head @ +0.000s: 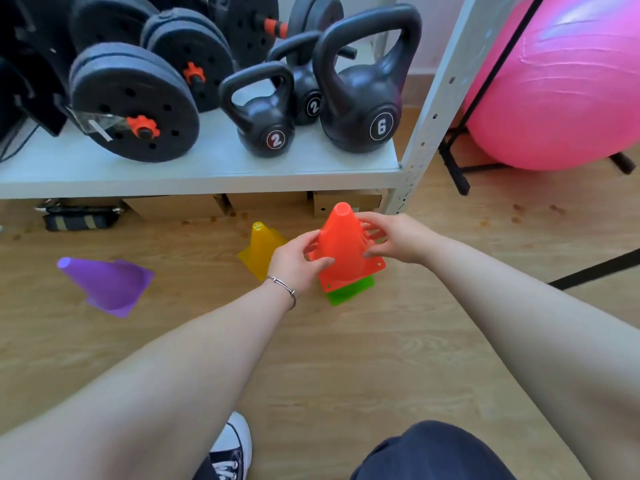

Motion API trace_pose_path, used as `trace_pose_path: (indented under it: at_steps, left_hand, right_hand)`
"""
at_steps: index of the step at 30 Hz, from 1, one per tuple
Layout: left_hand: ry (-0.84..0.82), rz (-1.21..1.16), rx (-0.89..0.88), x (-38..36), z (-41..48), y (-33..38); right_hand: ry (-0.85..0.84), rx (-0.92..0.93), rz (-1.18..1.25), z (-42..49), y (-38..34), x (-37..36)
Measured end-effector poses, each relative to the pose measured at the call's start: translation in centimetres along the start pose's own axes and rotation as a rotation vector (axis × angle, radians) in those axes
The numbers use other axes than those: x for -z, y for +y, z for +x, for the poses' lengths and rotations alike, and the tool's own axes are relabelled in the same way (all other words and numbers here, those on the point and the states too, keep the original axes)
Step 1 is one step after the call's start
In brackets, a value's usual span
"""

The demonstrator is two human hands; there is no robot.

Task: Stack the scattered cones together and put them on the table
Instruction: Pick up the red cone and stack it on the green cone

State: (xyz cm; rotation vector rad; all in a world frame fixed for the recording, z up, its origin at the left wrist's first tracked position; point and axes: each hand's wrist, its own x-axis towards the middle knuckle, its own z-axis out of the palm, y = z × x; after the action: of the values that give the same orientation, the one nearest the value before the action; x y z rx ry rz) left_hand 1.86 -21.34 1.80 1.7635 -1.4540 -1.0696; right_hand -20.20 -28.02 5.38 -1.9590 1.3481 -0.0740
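An orange cone (343, 244) sits nested over a green cone (349, 292), of which only the base shows beneath. My left hand (298, 263) grips the orange cone's left side and my right hand (391, 239) grips its right side. A yellow cone (259, 249) lies on the wooden floor just left of my left hand. Further left, a purple cone (107, 284) lies on its side, tip pointing left.
A white metal shelf (207, 171) carries kettlebells (363, 98) and dumbbell plates (131, 105). Cardboard boxes (346, 200) and a black strap bundle (79, 216) sit under it. A pink exercise ball (561, 88) on a black stand is at the right. My shoe (232, 448) and knee are below.
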Motion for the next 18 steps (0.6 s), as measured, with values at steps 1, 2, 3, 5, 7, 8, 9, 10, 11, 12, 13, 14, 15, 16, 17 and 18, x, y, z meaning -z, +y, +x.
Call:
trace_pose_path:
  at_steps: [1, 2, 3, 5, 7, 8, 9, 10, 11, 12, 13, 14, 15, 16, 17, 18]
  left_hand:
    - [-0.003, 0.009, -0.003, -0.3, 0.9, -0.1]
    - [-0.010, 0.022, -0.002, -0.7, 1.7, -0.3]
    - [-0.016, 0.031, 0.001, -1.1, 2.5, -0.7]
    - [-0.030, 0.044, 0.006, -2.1, 3.9, -1.6]
    - [-0.047, 0.073, 0.012, -3.2, 5.1, -2.6]
    - [-0.055, 0.098, 0.015, -3.6, 5.5, -3.0]
    - [-0.059, 0.135, 0.020, -4.1, 5.9, -3.5]
    - [-0.059, 0.182, 0.030, -4.5, 6.2, -4.1]
    - [-0.058, 0.231, 0.045, -5.0, 6.3, -4.7]
    - [-0.061, 0.270, 0.065, -5.6, 6.3, -5.3]
    - [-0.067, 0.286, 0.087, -6.2, 6.3, -5.9]
    - [-0.072, 0.279, 0.115, -6.7, 6.2, -6.4]
    - [-0.071, 0.260, 0.140, -7.2, 6.2, -6.8]
    - [-0.066, 0.241, 0.158, -7.6, 6.2, -7.1]
    - [-0.063, 0.228, 0.168, -7.9, 6.2, -7.5]
    - [-0.062, 0.225, 0.175, -8.2, 6.2, -7.8]
  right_hand:
    - [-0.003, -0.011, 0.003, 0.5, 0.3, 0.3]
    - [-0.008, -0.024, 0.003, 1.0, 0.7, 0.4]
    - [-0.016, -0.034, 0.000, 1.6, 1.1, 0.4]
    - [-0.033, -0.053, -0.015, 2.7, 2.1, 0.1]
    - [-0.040, -0.077, -0.018, 3.8, 3.1, -0.4]
    - [-0.041, -0.091, -0.015, 4.3, 3.6, -0.8]
    - [-0.042, -0.106, -0.021, 4.7, 4.1, -1.3]
    - [-0.046, -0.119, -0.039, 5.1, 4.5, -2.0]
    - [-0.053, -0.129, -0.060, 5.4, 4.8, -2.8]
    - [-0.063, -0.139, -0.078, 5.7, 5.2, -3.6]
    - [-0.074, -0.152, -0.083, 5.9, 5.6, -4.5]
    - [-0.082, -0.169, -0.074, 6.2, 6.0, -5.3]
    - [-0.087, -0.187, -0.053, 6.4, 6.4, -6.1]
    - [-0.089, -0.201, -0.027, 6.5, 6.8, -6.6]
    - [-0.089, -0.210, -0.005, 6.7, 7.2, -7.0]
    - [-0.090, -0.216, 0.008, 6.8, 7.6, -7.4]
